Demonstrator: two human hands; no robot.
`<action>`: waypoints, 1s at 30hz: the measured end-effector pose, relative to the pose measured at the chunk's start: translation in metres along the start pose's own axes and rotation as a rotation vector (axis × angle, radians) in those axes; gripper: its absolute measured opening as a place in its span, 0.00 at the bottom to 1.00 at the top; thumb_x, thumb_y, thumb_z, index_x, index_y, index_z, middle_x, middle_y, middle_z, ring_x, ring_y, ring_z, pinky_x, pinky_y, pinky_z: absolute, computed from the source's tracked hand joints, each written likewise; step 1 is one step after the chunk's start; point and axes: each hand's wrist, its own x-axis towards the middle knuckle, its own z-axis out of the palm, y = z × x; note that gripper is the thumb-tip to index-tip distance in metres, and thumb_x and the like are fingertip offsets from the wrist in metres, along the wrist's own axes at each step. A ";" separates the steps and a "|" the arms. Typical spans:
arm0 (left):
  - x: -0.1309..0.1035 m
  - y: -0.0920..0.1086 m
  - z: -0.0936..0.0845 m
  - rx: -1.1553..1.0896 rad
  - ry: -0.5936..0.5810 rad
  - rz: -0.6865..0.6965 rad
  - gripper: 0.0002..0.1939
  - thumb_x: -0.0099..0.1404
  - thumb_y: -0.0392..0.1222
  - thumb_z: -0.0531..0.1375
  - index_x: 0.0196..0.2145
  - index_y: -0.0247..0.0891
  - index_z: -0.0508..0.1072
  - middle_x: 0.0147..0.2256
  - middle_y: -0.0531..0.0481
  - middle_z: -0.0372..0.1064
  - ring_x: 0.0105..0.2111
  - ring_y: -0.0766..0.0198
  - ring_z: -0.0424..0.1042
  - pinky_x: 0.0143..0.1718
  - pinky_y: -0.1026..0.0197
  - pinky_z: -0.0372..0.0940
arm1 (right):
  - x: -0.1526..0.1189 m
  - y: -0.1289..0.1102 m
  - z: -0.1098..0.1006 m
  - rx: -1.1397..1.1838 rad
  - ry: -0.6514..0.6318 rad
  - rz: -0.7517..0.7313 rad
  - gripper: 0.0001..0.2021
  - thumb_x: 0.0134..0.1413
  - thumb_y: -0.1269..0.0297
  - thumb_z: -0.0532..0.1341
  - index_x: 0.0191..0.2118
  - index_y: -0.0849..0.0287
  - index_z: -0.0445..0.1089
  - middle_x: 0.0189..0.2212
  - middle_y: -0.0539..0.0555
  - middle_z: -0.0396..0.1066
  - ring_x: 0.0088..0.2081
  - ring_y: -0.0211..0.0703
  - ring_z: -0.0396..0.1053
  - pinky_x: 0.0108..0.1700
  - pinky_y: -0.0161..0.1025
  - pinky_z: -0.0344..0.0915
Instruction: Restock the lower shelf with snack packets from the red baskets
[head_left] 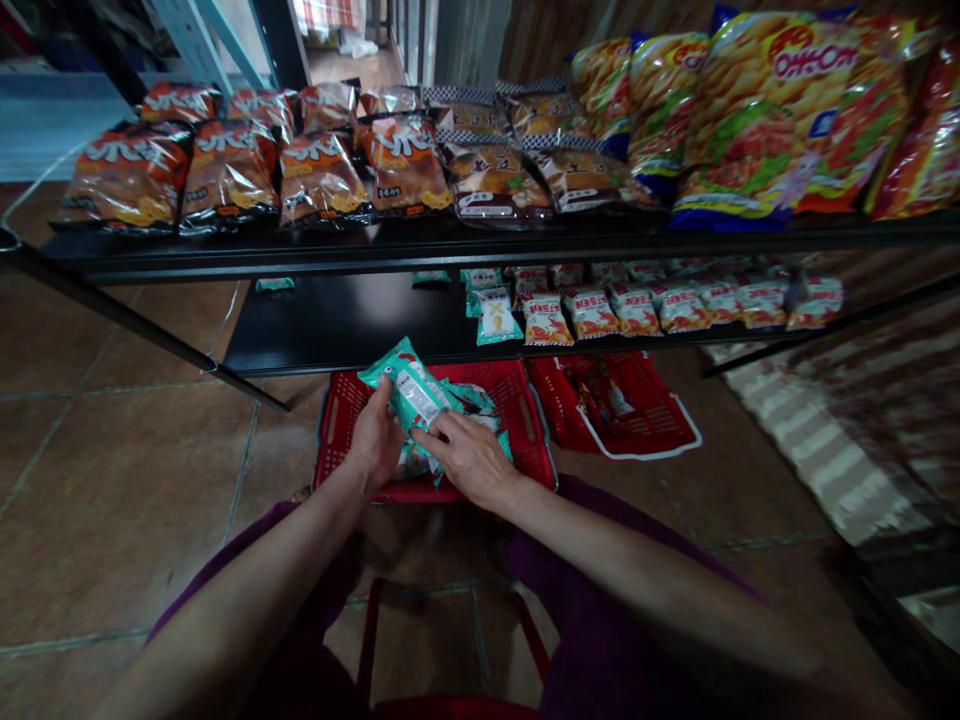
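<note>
A teal snack bag (pixel 415 388) is held tilted over the red basket (pixel 531 410), its barcode side facing up. My left hand (pixel 377 435) grips the bag's left edge, thumb on top. On the lower right part of the bag, my right hand (pixel 469 455) closes its fingers at the edge. More teal bags (pixel 472 397) lie in the basket below, partly hidden by my hands. Similar small teal bags (pixel 496 316) stand on the lower shelf, beside a row of red and white snack bags (pixel 546 320).
The black upper shelf (pixel 375 250) carries orange-brown chip bags (pixel 322 175), brown bags (pixel 499 180) and large yellow bags (pixel 757 120). A second red basket (pixel 652 440) with a white handle sits right on the tiled floor. Slanted shelf legs flank both sides.
</note>
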 end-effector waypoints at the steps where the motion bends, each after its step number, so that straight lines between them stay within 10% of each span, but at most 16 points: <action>1: 0.000 0.001 0.001 -0.018 0.016 0.003 0.14 0.61 0.51 0.61 0.35 0.36 0.73 0.28 0.49 0.73 0.31 0.61 0.73 0.35 0.61 0.66 | -0.001 -0.001 0.000 0.024 -0.020 -0.010 0.12 0.62 0.71 0.54 0.47 0.54 0.71 0.34 0.54 0.67 0.37 0.42 0.62 0.36 0.37 0.59; 6: 0.009 0.014 -0.001 -0.101 0.129 0.005 0.12 0.64 0.48 0.58 0.35 0.35 0.73 0.26 0.50 0.71 0.28 0.64 0.72 0.33 0.63 0.67 | -0.002 -0.006 0.005 0.392 -0.086 0.121 0.18 0.58 0.73 0.55 0.54 0.55 0.64 0.39 0.55 0.69 0.41 0.43 0.66 0.42 0.39 0.63; 14: 0.016 0.029 -0.008 -0.075 0.166 -0.021 0.11 0.61 0.46 0.61 0.33 0.35 0.71 0.23 0.53 0.67 0.21 0.69 0.68 0.24 0.68 0.64 | 0.014 0.018 0.013 1.207 0.218 1.077 0.21 0.52 0.51 0.60 0.49 0.57 0.62 0.40 0.54 0.70 0.41 0.41 0.70 0.44 0.40 0.67; 22: 0.003 0.016 0.005 0.083 0.006 -0.113 0.10 0.66 0.41 0.55 0.35 0.32 0.73 0.29 0.47 0.74 0.27 0.65 0.73 0.34 0.63 0.69 | 0.018 0.027 -0.016 1.683 -0.223 1.082 0.21 0.45 0.54 0.68 0.46 0.55 0.69 0.42 0.53 0.74 0.41 0.43 0.72 0.41 0.43 0.72; 30: 0.016 0.015 -0.002 -0.011 0.176 -0.008 0.09 0.63 0.39 0.60 0.26 0.34 0.68 0.18 0.56 0.62 0.15 0.73 0.60 0.21 0.68 0.59 | 0.015 0.013 -0.007 1.951 -0.053 1.284 0.22 0.37 0.68 0.74 0.41 0.58 0.68 0.36 0.52 0.76 0.35 0.41 0.75 0.44 0.46 0.73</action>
